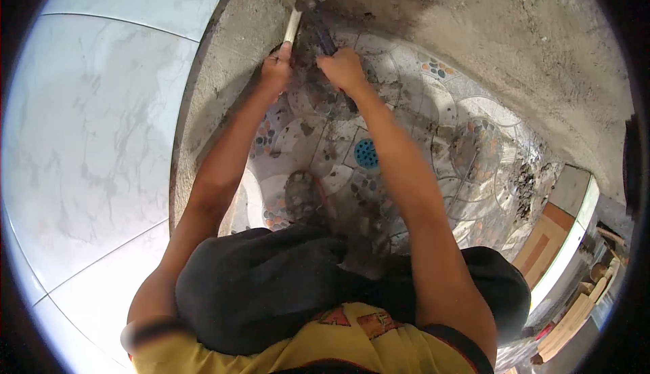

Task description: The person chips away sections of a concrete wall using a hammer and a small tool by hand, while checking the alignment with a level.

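My left hand (276,69) is closed around a pale, cream-coloured rod (293,26), its far end in the corner where the two rough walls meet. To its right, my right hand (342,69) grips a hammer by its dark handle (323,33). The hammer's head (312,0) lies close to the rod's upper end, in the dark corner; whether they touch I cannot tell. The lower end of the handle sticks out below my right fist. Both arms reach forward over the patterned floor tiles (332,145), which are smeared with dirt.
A round blue drain cover (366,152) sits in the floor between my forearms. Bare cement wall (528,42) rises at the right and far side; large white marbled tiles (115,103) cover the left. Wood pieces (567,326) lie at the lower right, beyond a pale sill (565,238).
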A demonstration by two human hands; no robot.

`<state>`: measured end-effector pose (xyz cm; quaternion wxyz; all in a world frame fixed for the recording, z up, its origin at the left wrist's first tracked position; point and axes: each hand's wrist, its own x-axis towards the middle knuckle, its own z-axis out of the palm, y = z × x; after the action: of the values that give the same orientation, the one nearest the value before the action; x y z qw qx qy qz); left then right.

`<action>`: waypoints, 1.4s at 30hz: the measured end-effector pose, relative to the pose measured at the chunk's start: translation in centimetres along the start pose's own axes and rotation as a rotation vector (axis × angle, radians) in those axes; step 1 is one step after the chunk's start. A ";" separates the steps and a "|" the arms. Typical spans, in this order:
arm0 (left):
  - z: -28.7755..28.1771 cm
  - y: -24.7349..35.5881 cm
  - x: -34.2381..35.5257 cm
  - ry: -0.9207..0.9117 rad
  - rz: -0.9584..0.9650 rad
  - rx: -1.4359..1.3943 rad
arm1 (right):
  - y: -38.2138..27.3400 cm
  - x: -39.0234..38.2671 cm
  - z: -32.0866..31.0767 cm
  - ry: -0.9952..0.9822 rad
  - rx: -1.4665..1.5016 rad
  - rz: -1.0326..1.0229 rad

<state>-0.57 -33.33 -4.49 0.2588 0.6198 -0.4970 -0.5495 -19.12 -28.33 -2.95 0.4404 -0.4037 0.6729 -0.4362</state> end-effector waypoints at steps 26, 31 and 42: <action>-0.1 1.8 -0.2 -0.104 -0.123 -0.057 | -1.5 3.4 -2.5 0.066 -0.323 -0.167; -3.5 2.4 -0.5 -0.422 -0.404 -0.499 | -2.5 1.6 -3.7 -0.294 -0.152 0.081; -0.1 1.0 -0.3 0.060 -0.077 -0.036 | -2.9 -2.4 -3.5 -0.051 0.043 0.006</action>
<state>-0.79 -33.43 -3.51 0.2635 0.6498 -0.4548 -0.5491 -21.26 -26.17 1.18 0.4672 -0.4032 0.6532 -0.4388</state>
